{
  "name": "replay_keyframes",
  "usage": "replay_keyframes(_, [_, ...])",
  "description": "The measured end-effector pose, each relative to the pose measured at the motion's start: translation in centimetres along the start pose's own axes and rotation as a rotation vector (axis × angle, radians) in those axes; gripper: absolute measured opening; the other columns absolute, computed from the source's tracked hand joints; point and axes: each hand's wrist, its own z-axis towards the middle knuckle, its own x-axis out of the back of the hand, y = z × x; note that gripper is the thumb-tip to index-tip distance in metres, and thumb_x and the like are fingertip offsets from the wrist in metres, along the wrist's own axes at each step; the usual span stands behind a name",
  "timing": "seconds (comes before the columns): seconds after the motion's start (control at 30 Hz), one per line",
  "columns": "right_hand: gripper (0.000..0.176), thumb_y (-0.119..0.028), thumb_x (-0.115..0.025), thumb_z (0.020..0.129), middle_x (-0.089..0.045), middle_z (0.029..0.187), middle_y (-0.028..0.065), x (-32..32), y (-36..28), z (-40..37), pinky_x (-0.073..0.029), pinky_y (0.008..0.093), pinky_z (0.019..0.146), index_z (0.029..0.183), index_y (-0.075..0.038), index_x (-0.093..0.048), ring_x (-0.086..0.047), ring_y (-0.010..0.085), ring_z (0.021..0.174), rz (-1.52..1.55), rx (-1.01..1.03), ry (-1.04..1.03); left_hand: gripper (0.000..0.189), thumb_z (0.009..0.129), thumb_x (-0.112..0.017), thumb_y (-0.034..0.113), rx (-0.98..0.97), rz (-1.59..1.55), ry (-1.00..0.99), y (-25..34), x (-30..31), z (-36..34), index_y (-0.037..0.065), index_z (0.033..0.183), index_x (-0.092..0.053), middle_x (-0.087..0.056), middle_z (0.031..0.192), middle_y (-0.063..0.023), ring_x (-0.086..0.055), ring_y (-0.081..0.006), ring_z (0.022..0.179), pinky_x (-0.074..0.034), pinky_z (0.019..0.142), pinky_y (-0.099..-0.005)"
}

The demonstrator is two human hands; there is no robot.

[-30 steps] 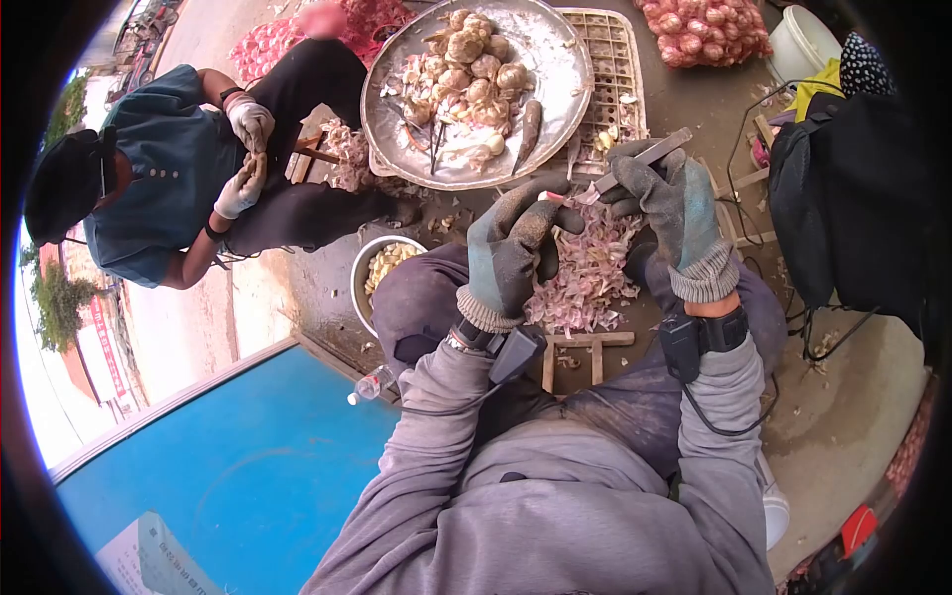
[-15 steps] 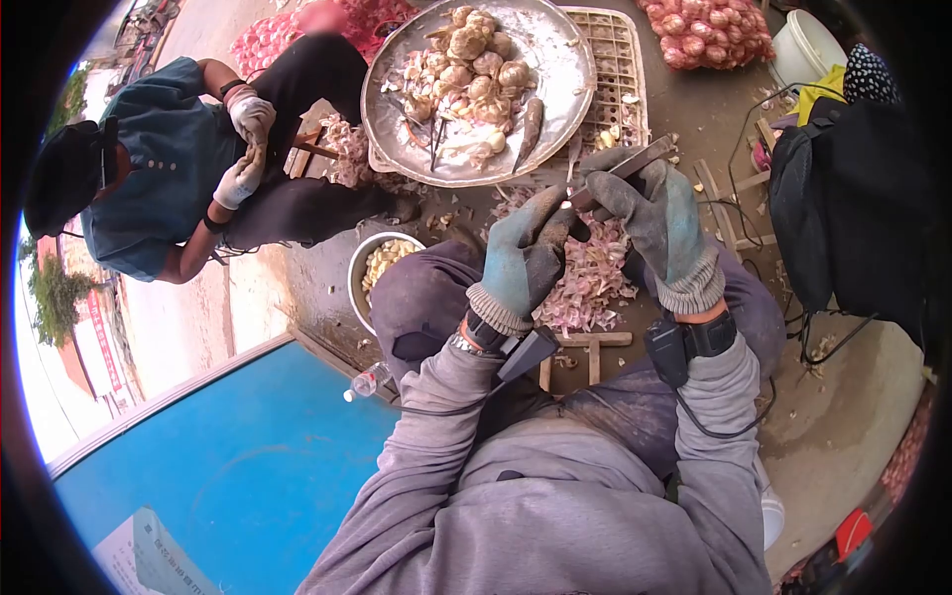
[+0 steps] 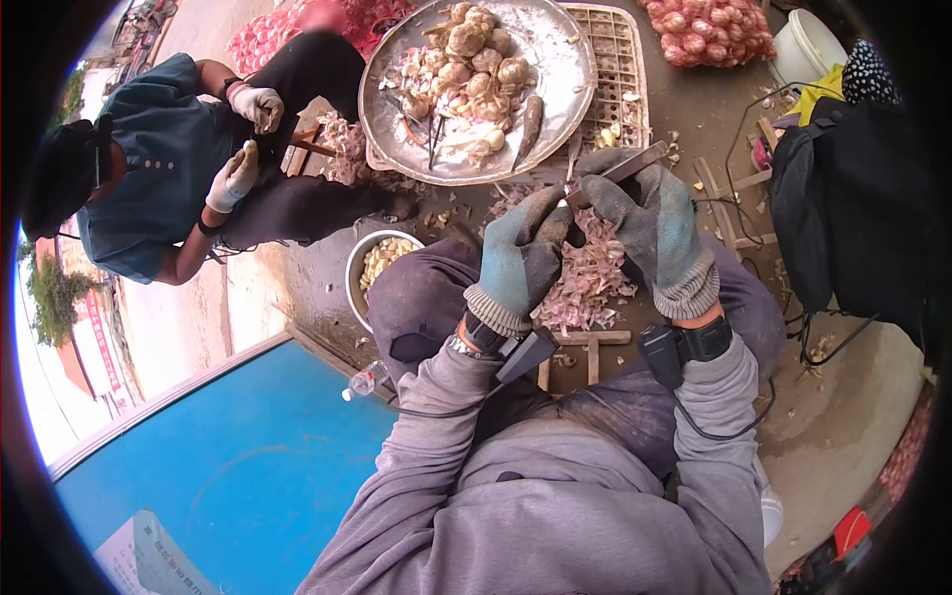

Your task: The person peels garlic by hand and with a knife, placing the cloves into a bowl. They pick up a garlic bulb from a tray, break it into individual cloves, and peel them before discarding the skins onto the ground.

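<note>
Head view, seated worker above a litter of garlic skins (image 3: pixel 595 273) on the ground. The left hand (image 3: pixel 521 253), in a grey-blue glove, pinches a small pale garlic piece (image 3: pixel 568 202) at its fingertips; the piece is mostly hidden. The right hand (image 3: pixel 650 223), gloved alike, is clenched round a knife (image 3: pixel 635 162), whose blade end meets the garlic piece between the two hands. Compared with the frame a second ago, the hands have closed up from a slight gap to touching, and the knife sits lower. A round metal tray (image 3: pixel 555 109) of garlic bulbs (image 3: pixel 466 64) rests on a slatted crate (image 3: pixel 620 59) just beyond the hands. A bowl of peeled cloves (image 3: pixel 382 260) stands beside the worker's left knee. The co-worker's gloved hands (image 3: pixel 260 104), earlier together, are now apart.
</note>
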Motion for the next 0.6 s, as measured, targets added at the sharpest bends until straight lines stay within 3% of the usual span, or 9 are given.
replay_keyframes(0.13, [0.025,-0.015,-0.069,0.099,-0.073,0.095,0.0083,0.2,0.0,0.1,-0.056,0.0263,0.074,0.113,0.005,-0.066,-0.068,0.0119,0.083,0.014,-0.014,0.000,0.028,0.104,-0.056,0.016,0.023,-0.077,0.008,0.9,-0.2,-0.1,0.001,0.125,-0.067,-0.071,0.082,-0.0043,-0.050,-0.0035,0.055,-0.039,0.050,-0.0204])
replay_keyframes(0.2, [0.027,-0.017,-0.069,0.099,-0.074,0.095,0.0100,0.4,0.2,0.3,-0.058,0.0272,0.073,0.113,0.005,-0.066,-0.070,0.0145,0.083,0.249,-0.148,-0.011,0.027,0.102,-0.061,0.010,0.097,-0.110,-0.018,1.2,0.2,-0.1,-0.003,0.125,-0.066,-0.072,0.089,-0.0048,-0.063,-0.0071,0.072,-0.049,0.062,-0.0224])
replay_keyframes(0.33, [0.033,-0.022,-0.071,0.097,-0.074,0.093,0.0114,0.8,0.0,0.4,-0.060,0.0277,0.069,0.113,0.007,-0.066,-0.071,0.0170,0.081,0.326,-0.194,-0.021,0.029,0.103,-0.060,0.015,0.206,-0.334,-0.060,2.3,0.8,-0.5,-0.002,0.126,-0.065,-0.071,0.086,-0.0044,-0.056,-0.0051,0.060,-0.042,0.051,-0.0204])
replay_keyframes(0.4, [0.040,-0.027,-0.073,0.095,-0.074,0.090,0.0124,1.0,-0.9,0.3,-0.060,0.0269,0.066,0.114,0.008,-0.065,-0.072,0.0179,0.078,0.401,-0.212,-0.105,0.031,0.102,-0.061,0.019,-0.099,-0.211,-0.065,1.3,1.0,-0.2,-0.001,0.126,-0.065,-0.071,0.084,-0.0053,-0.051,-0.0045,0.051,-0.036,0.046,-0.0198])
replay_keyframes(0.43, [0.040,-0.027,-0.073,0.095,-0.074,0.090,0.0124,1.0,-0.8,0.3,-0.060,0.0269,0.066,0.114,0.008,-0.065,-0.072,0.0179,0.078,0.402,-0.210,-0.107,0.031,0.102,-0.061,0.019,-0.101,-0.210,-0.063,1.4,1.1,-0.2,-0.001,0.126,-0.065,-0.071,0.084,-0.0053,-0.051,-0.0045,0.051,-0.036,0.046,-0.0198])
replay_keyframes(0.5, [0.044,-0.030,-0.073,0.094,-0.074,0.088,0.0135,1.1,-0.6,0.3,-0.060,0.0268,0.065,0.114,0.008,-0.065,-0.072,0.0185,0.074,0.419,-0.233,-0.092,0.033,0.101,-0.062,0.020,0.229,-0.475,-0.083,1.9,1.3,-0.3,-0.002,0.124,-0.065,-0.071,0.083,-0.0075,-0.051,-0.0052,0.050,-0.037,0.045,-0.0203])
replay_keyframes(0.6, [0.042,-0.029,-0.073,0.095,-0.074,0.089,0.0138,1.1,-0.5,0.2,-0.060,0.0274,0.064,0.113,0.008,-0.065,-0.072,0.0186,0.075,0.406,-0.207,-0.065,0.033,0.100,-0.063,0.020,0.204,-0.506,-0.108,2.8,0.8,-0.3,-0.002,0.124,-0.065,-0.072,0.083,-0.0091,-0.051,-0.0051,0.050,-0.037,0.045,-0.0204])
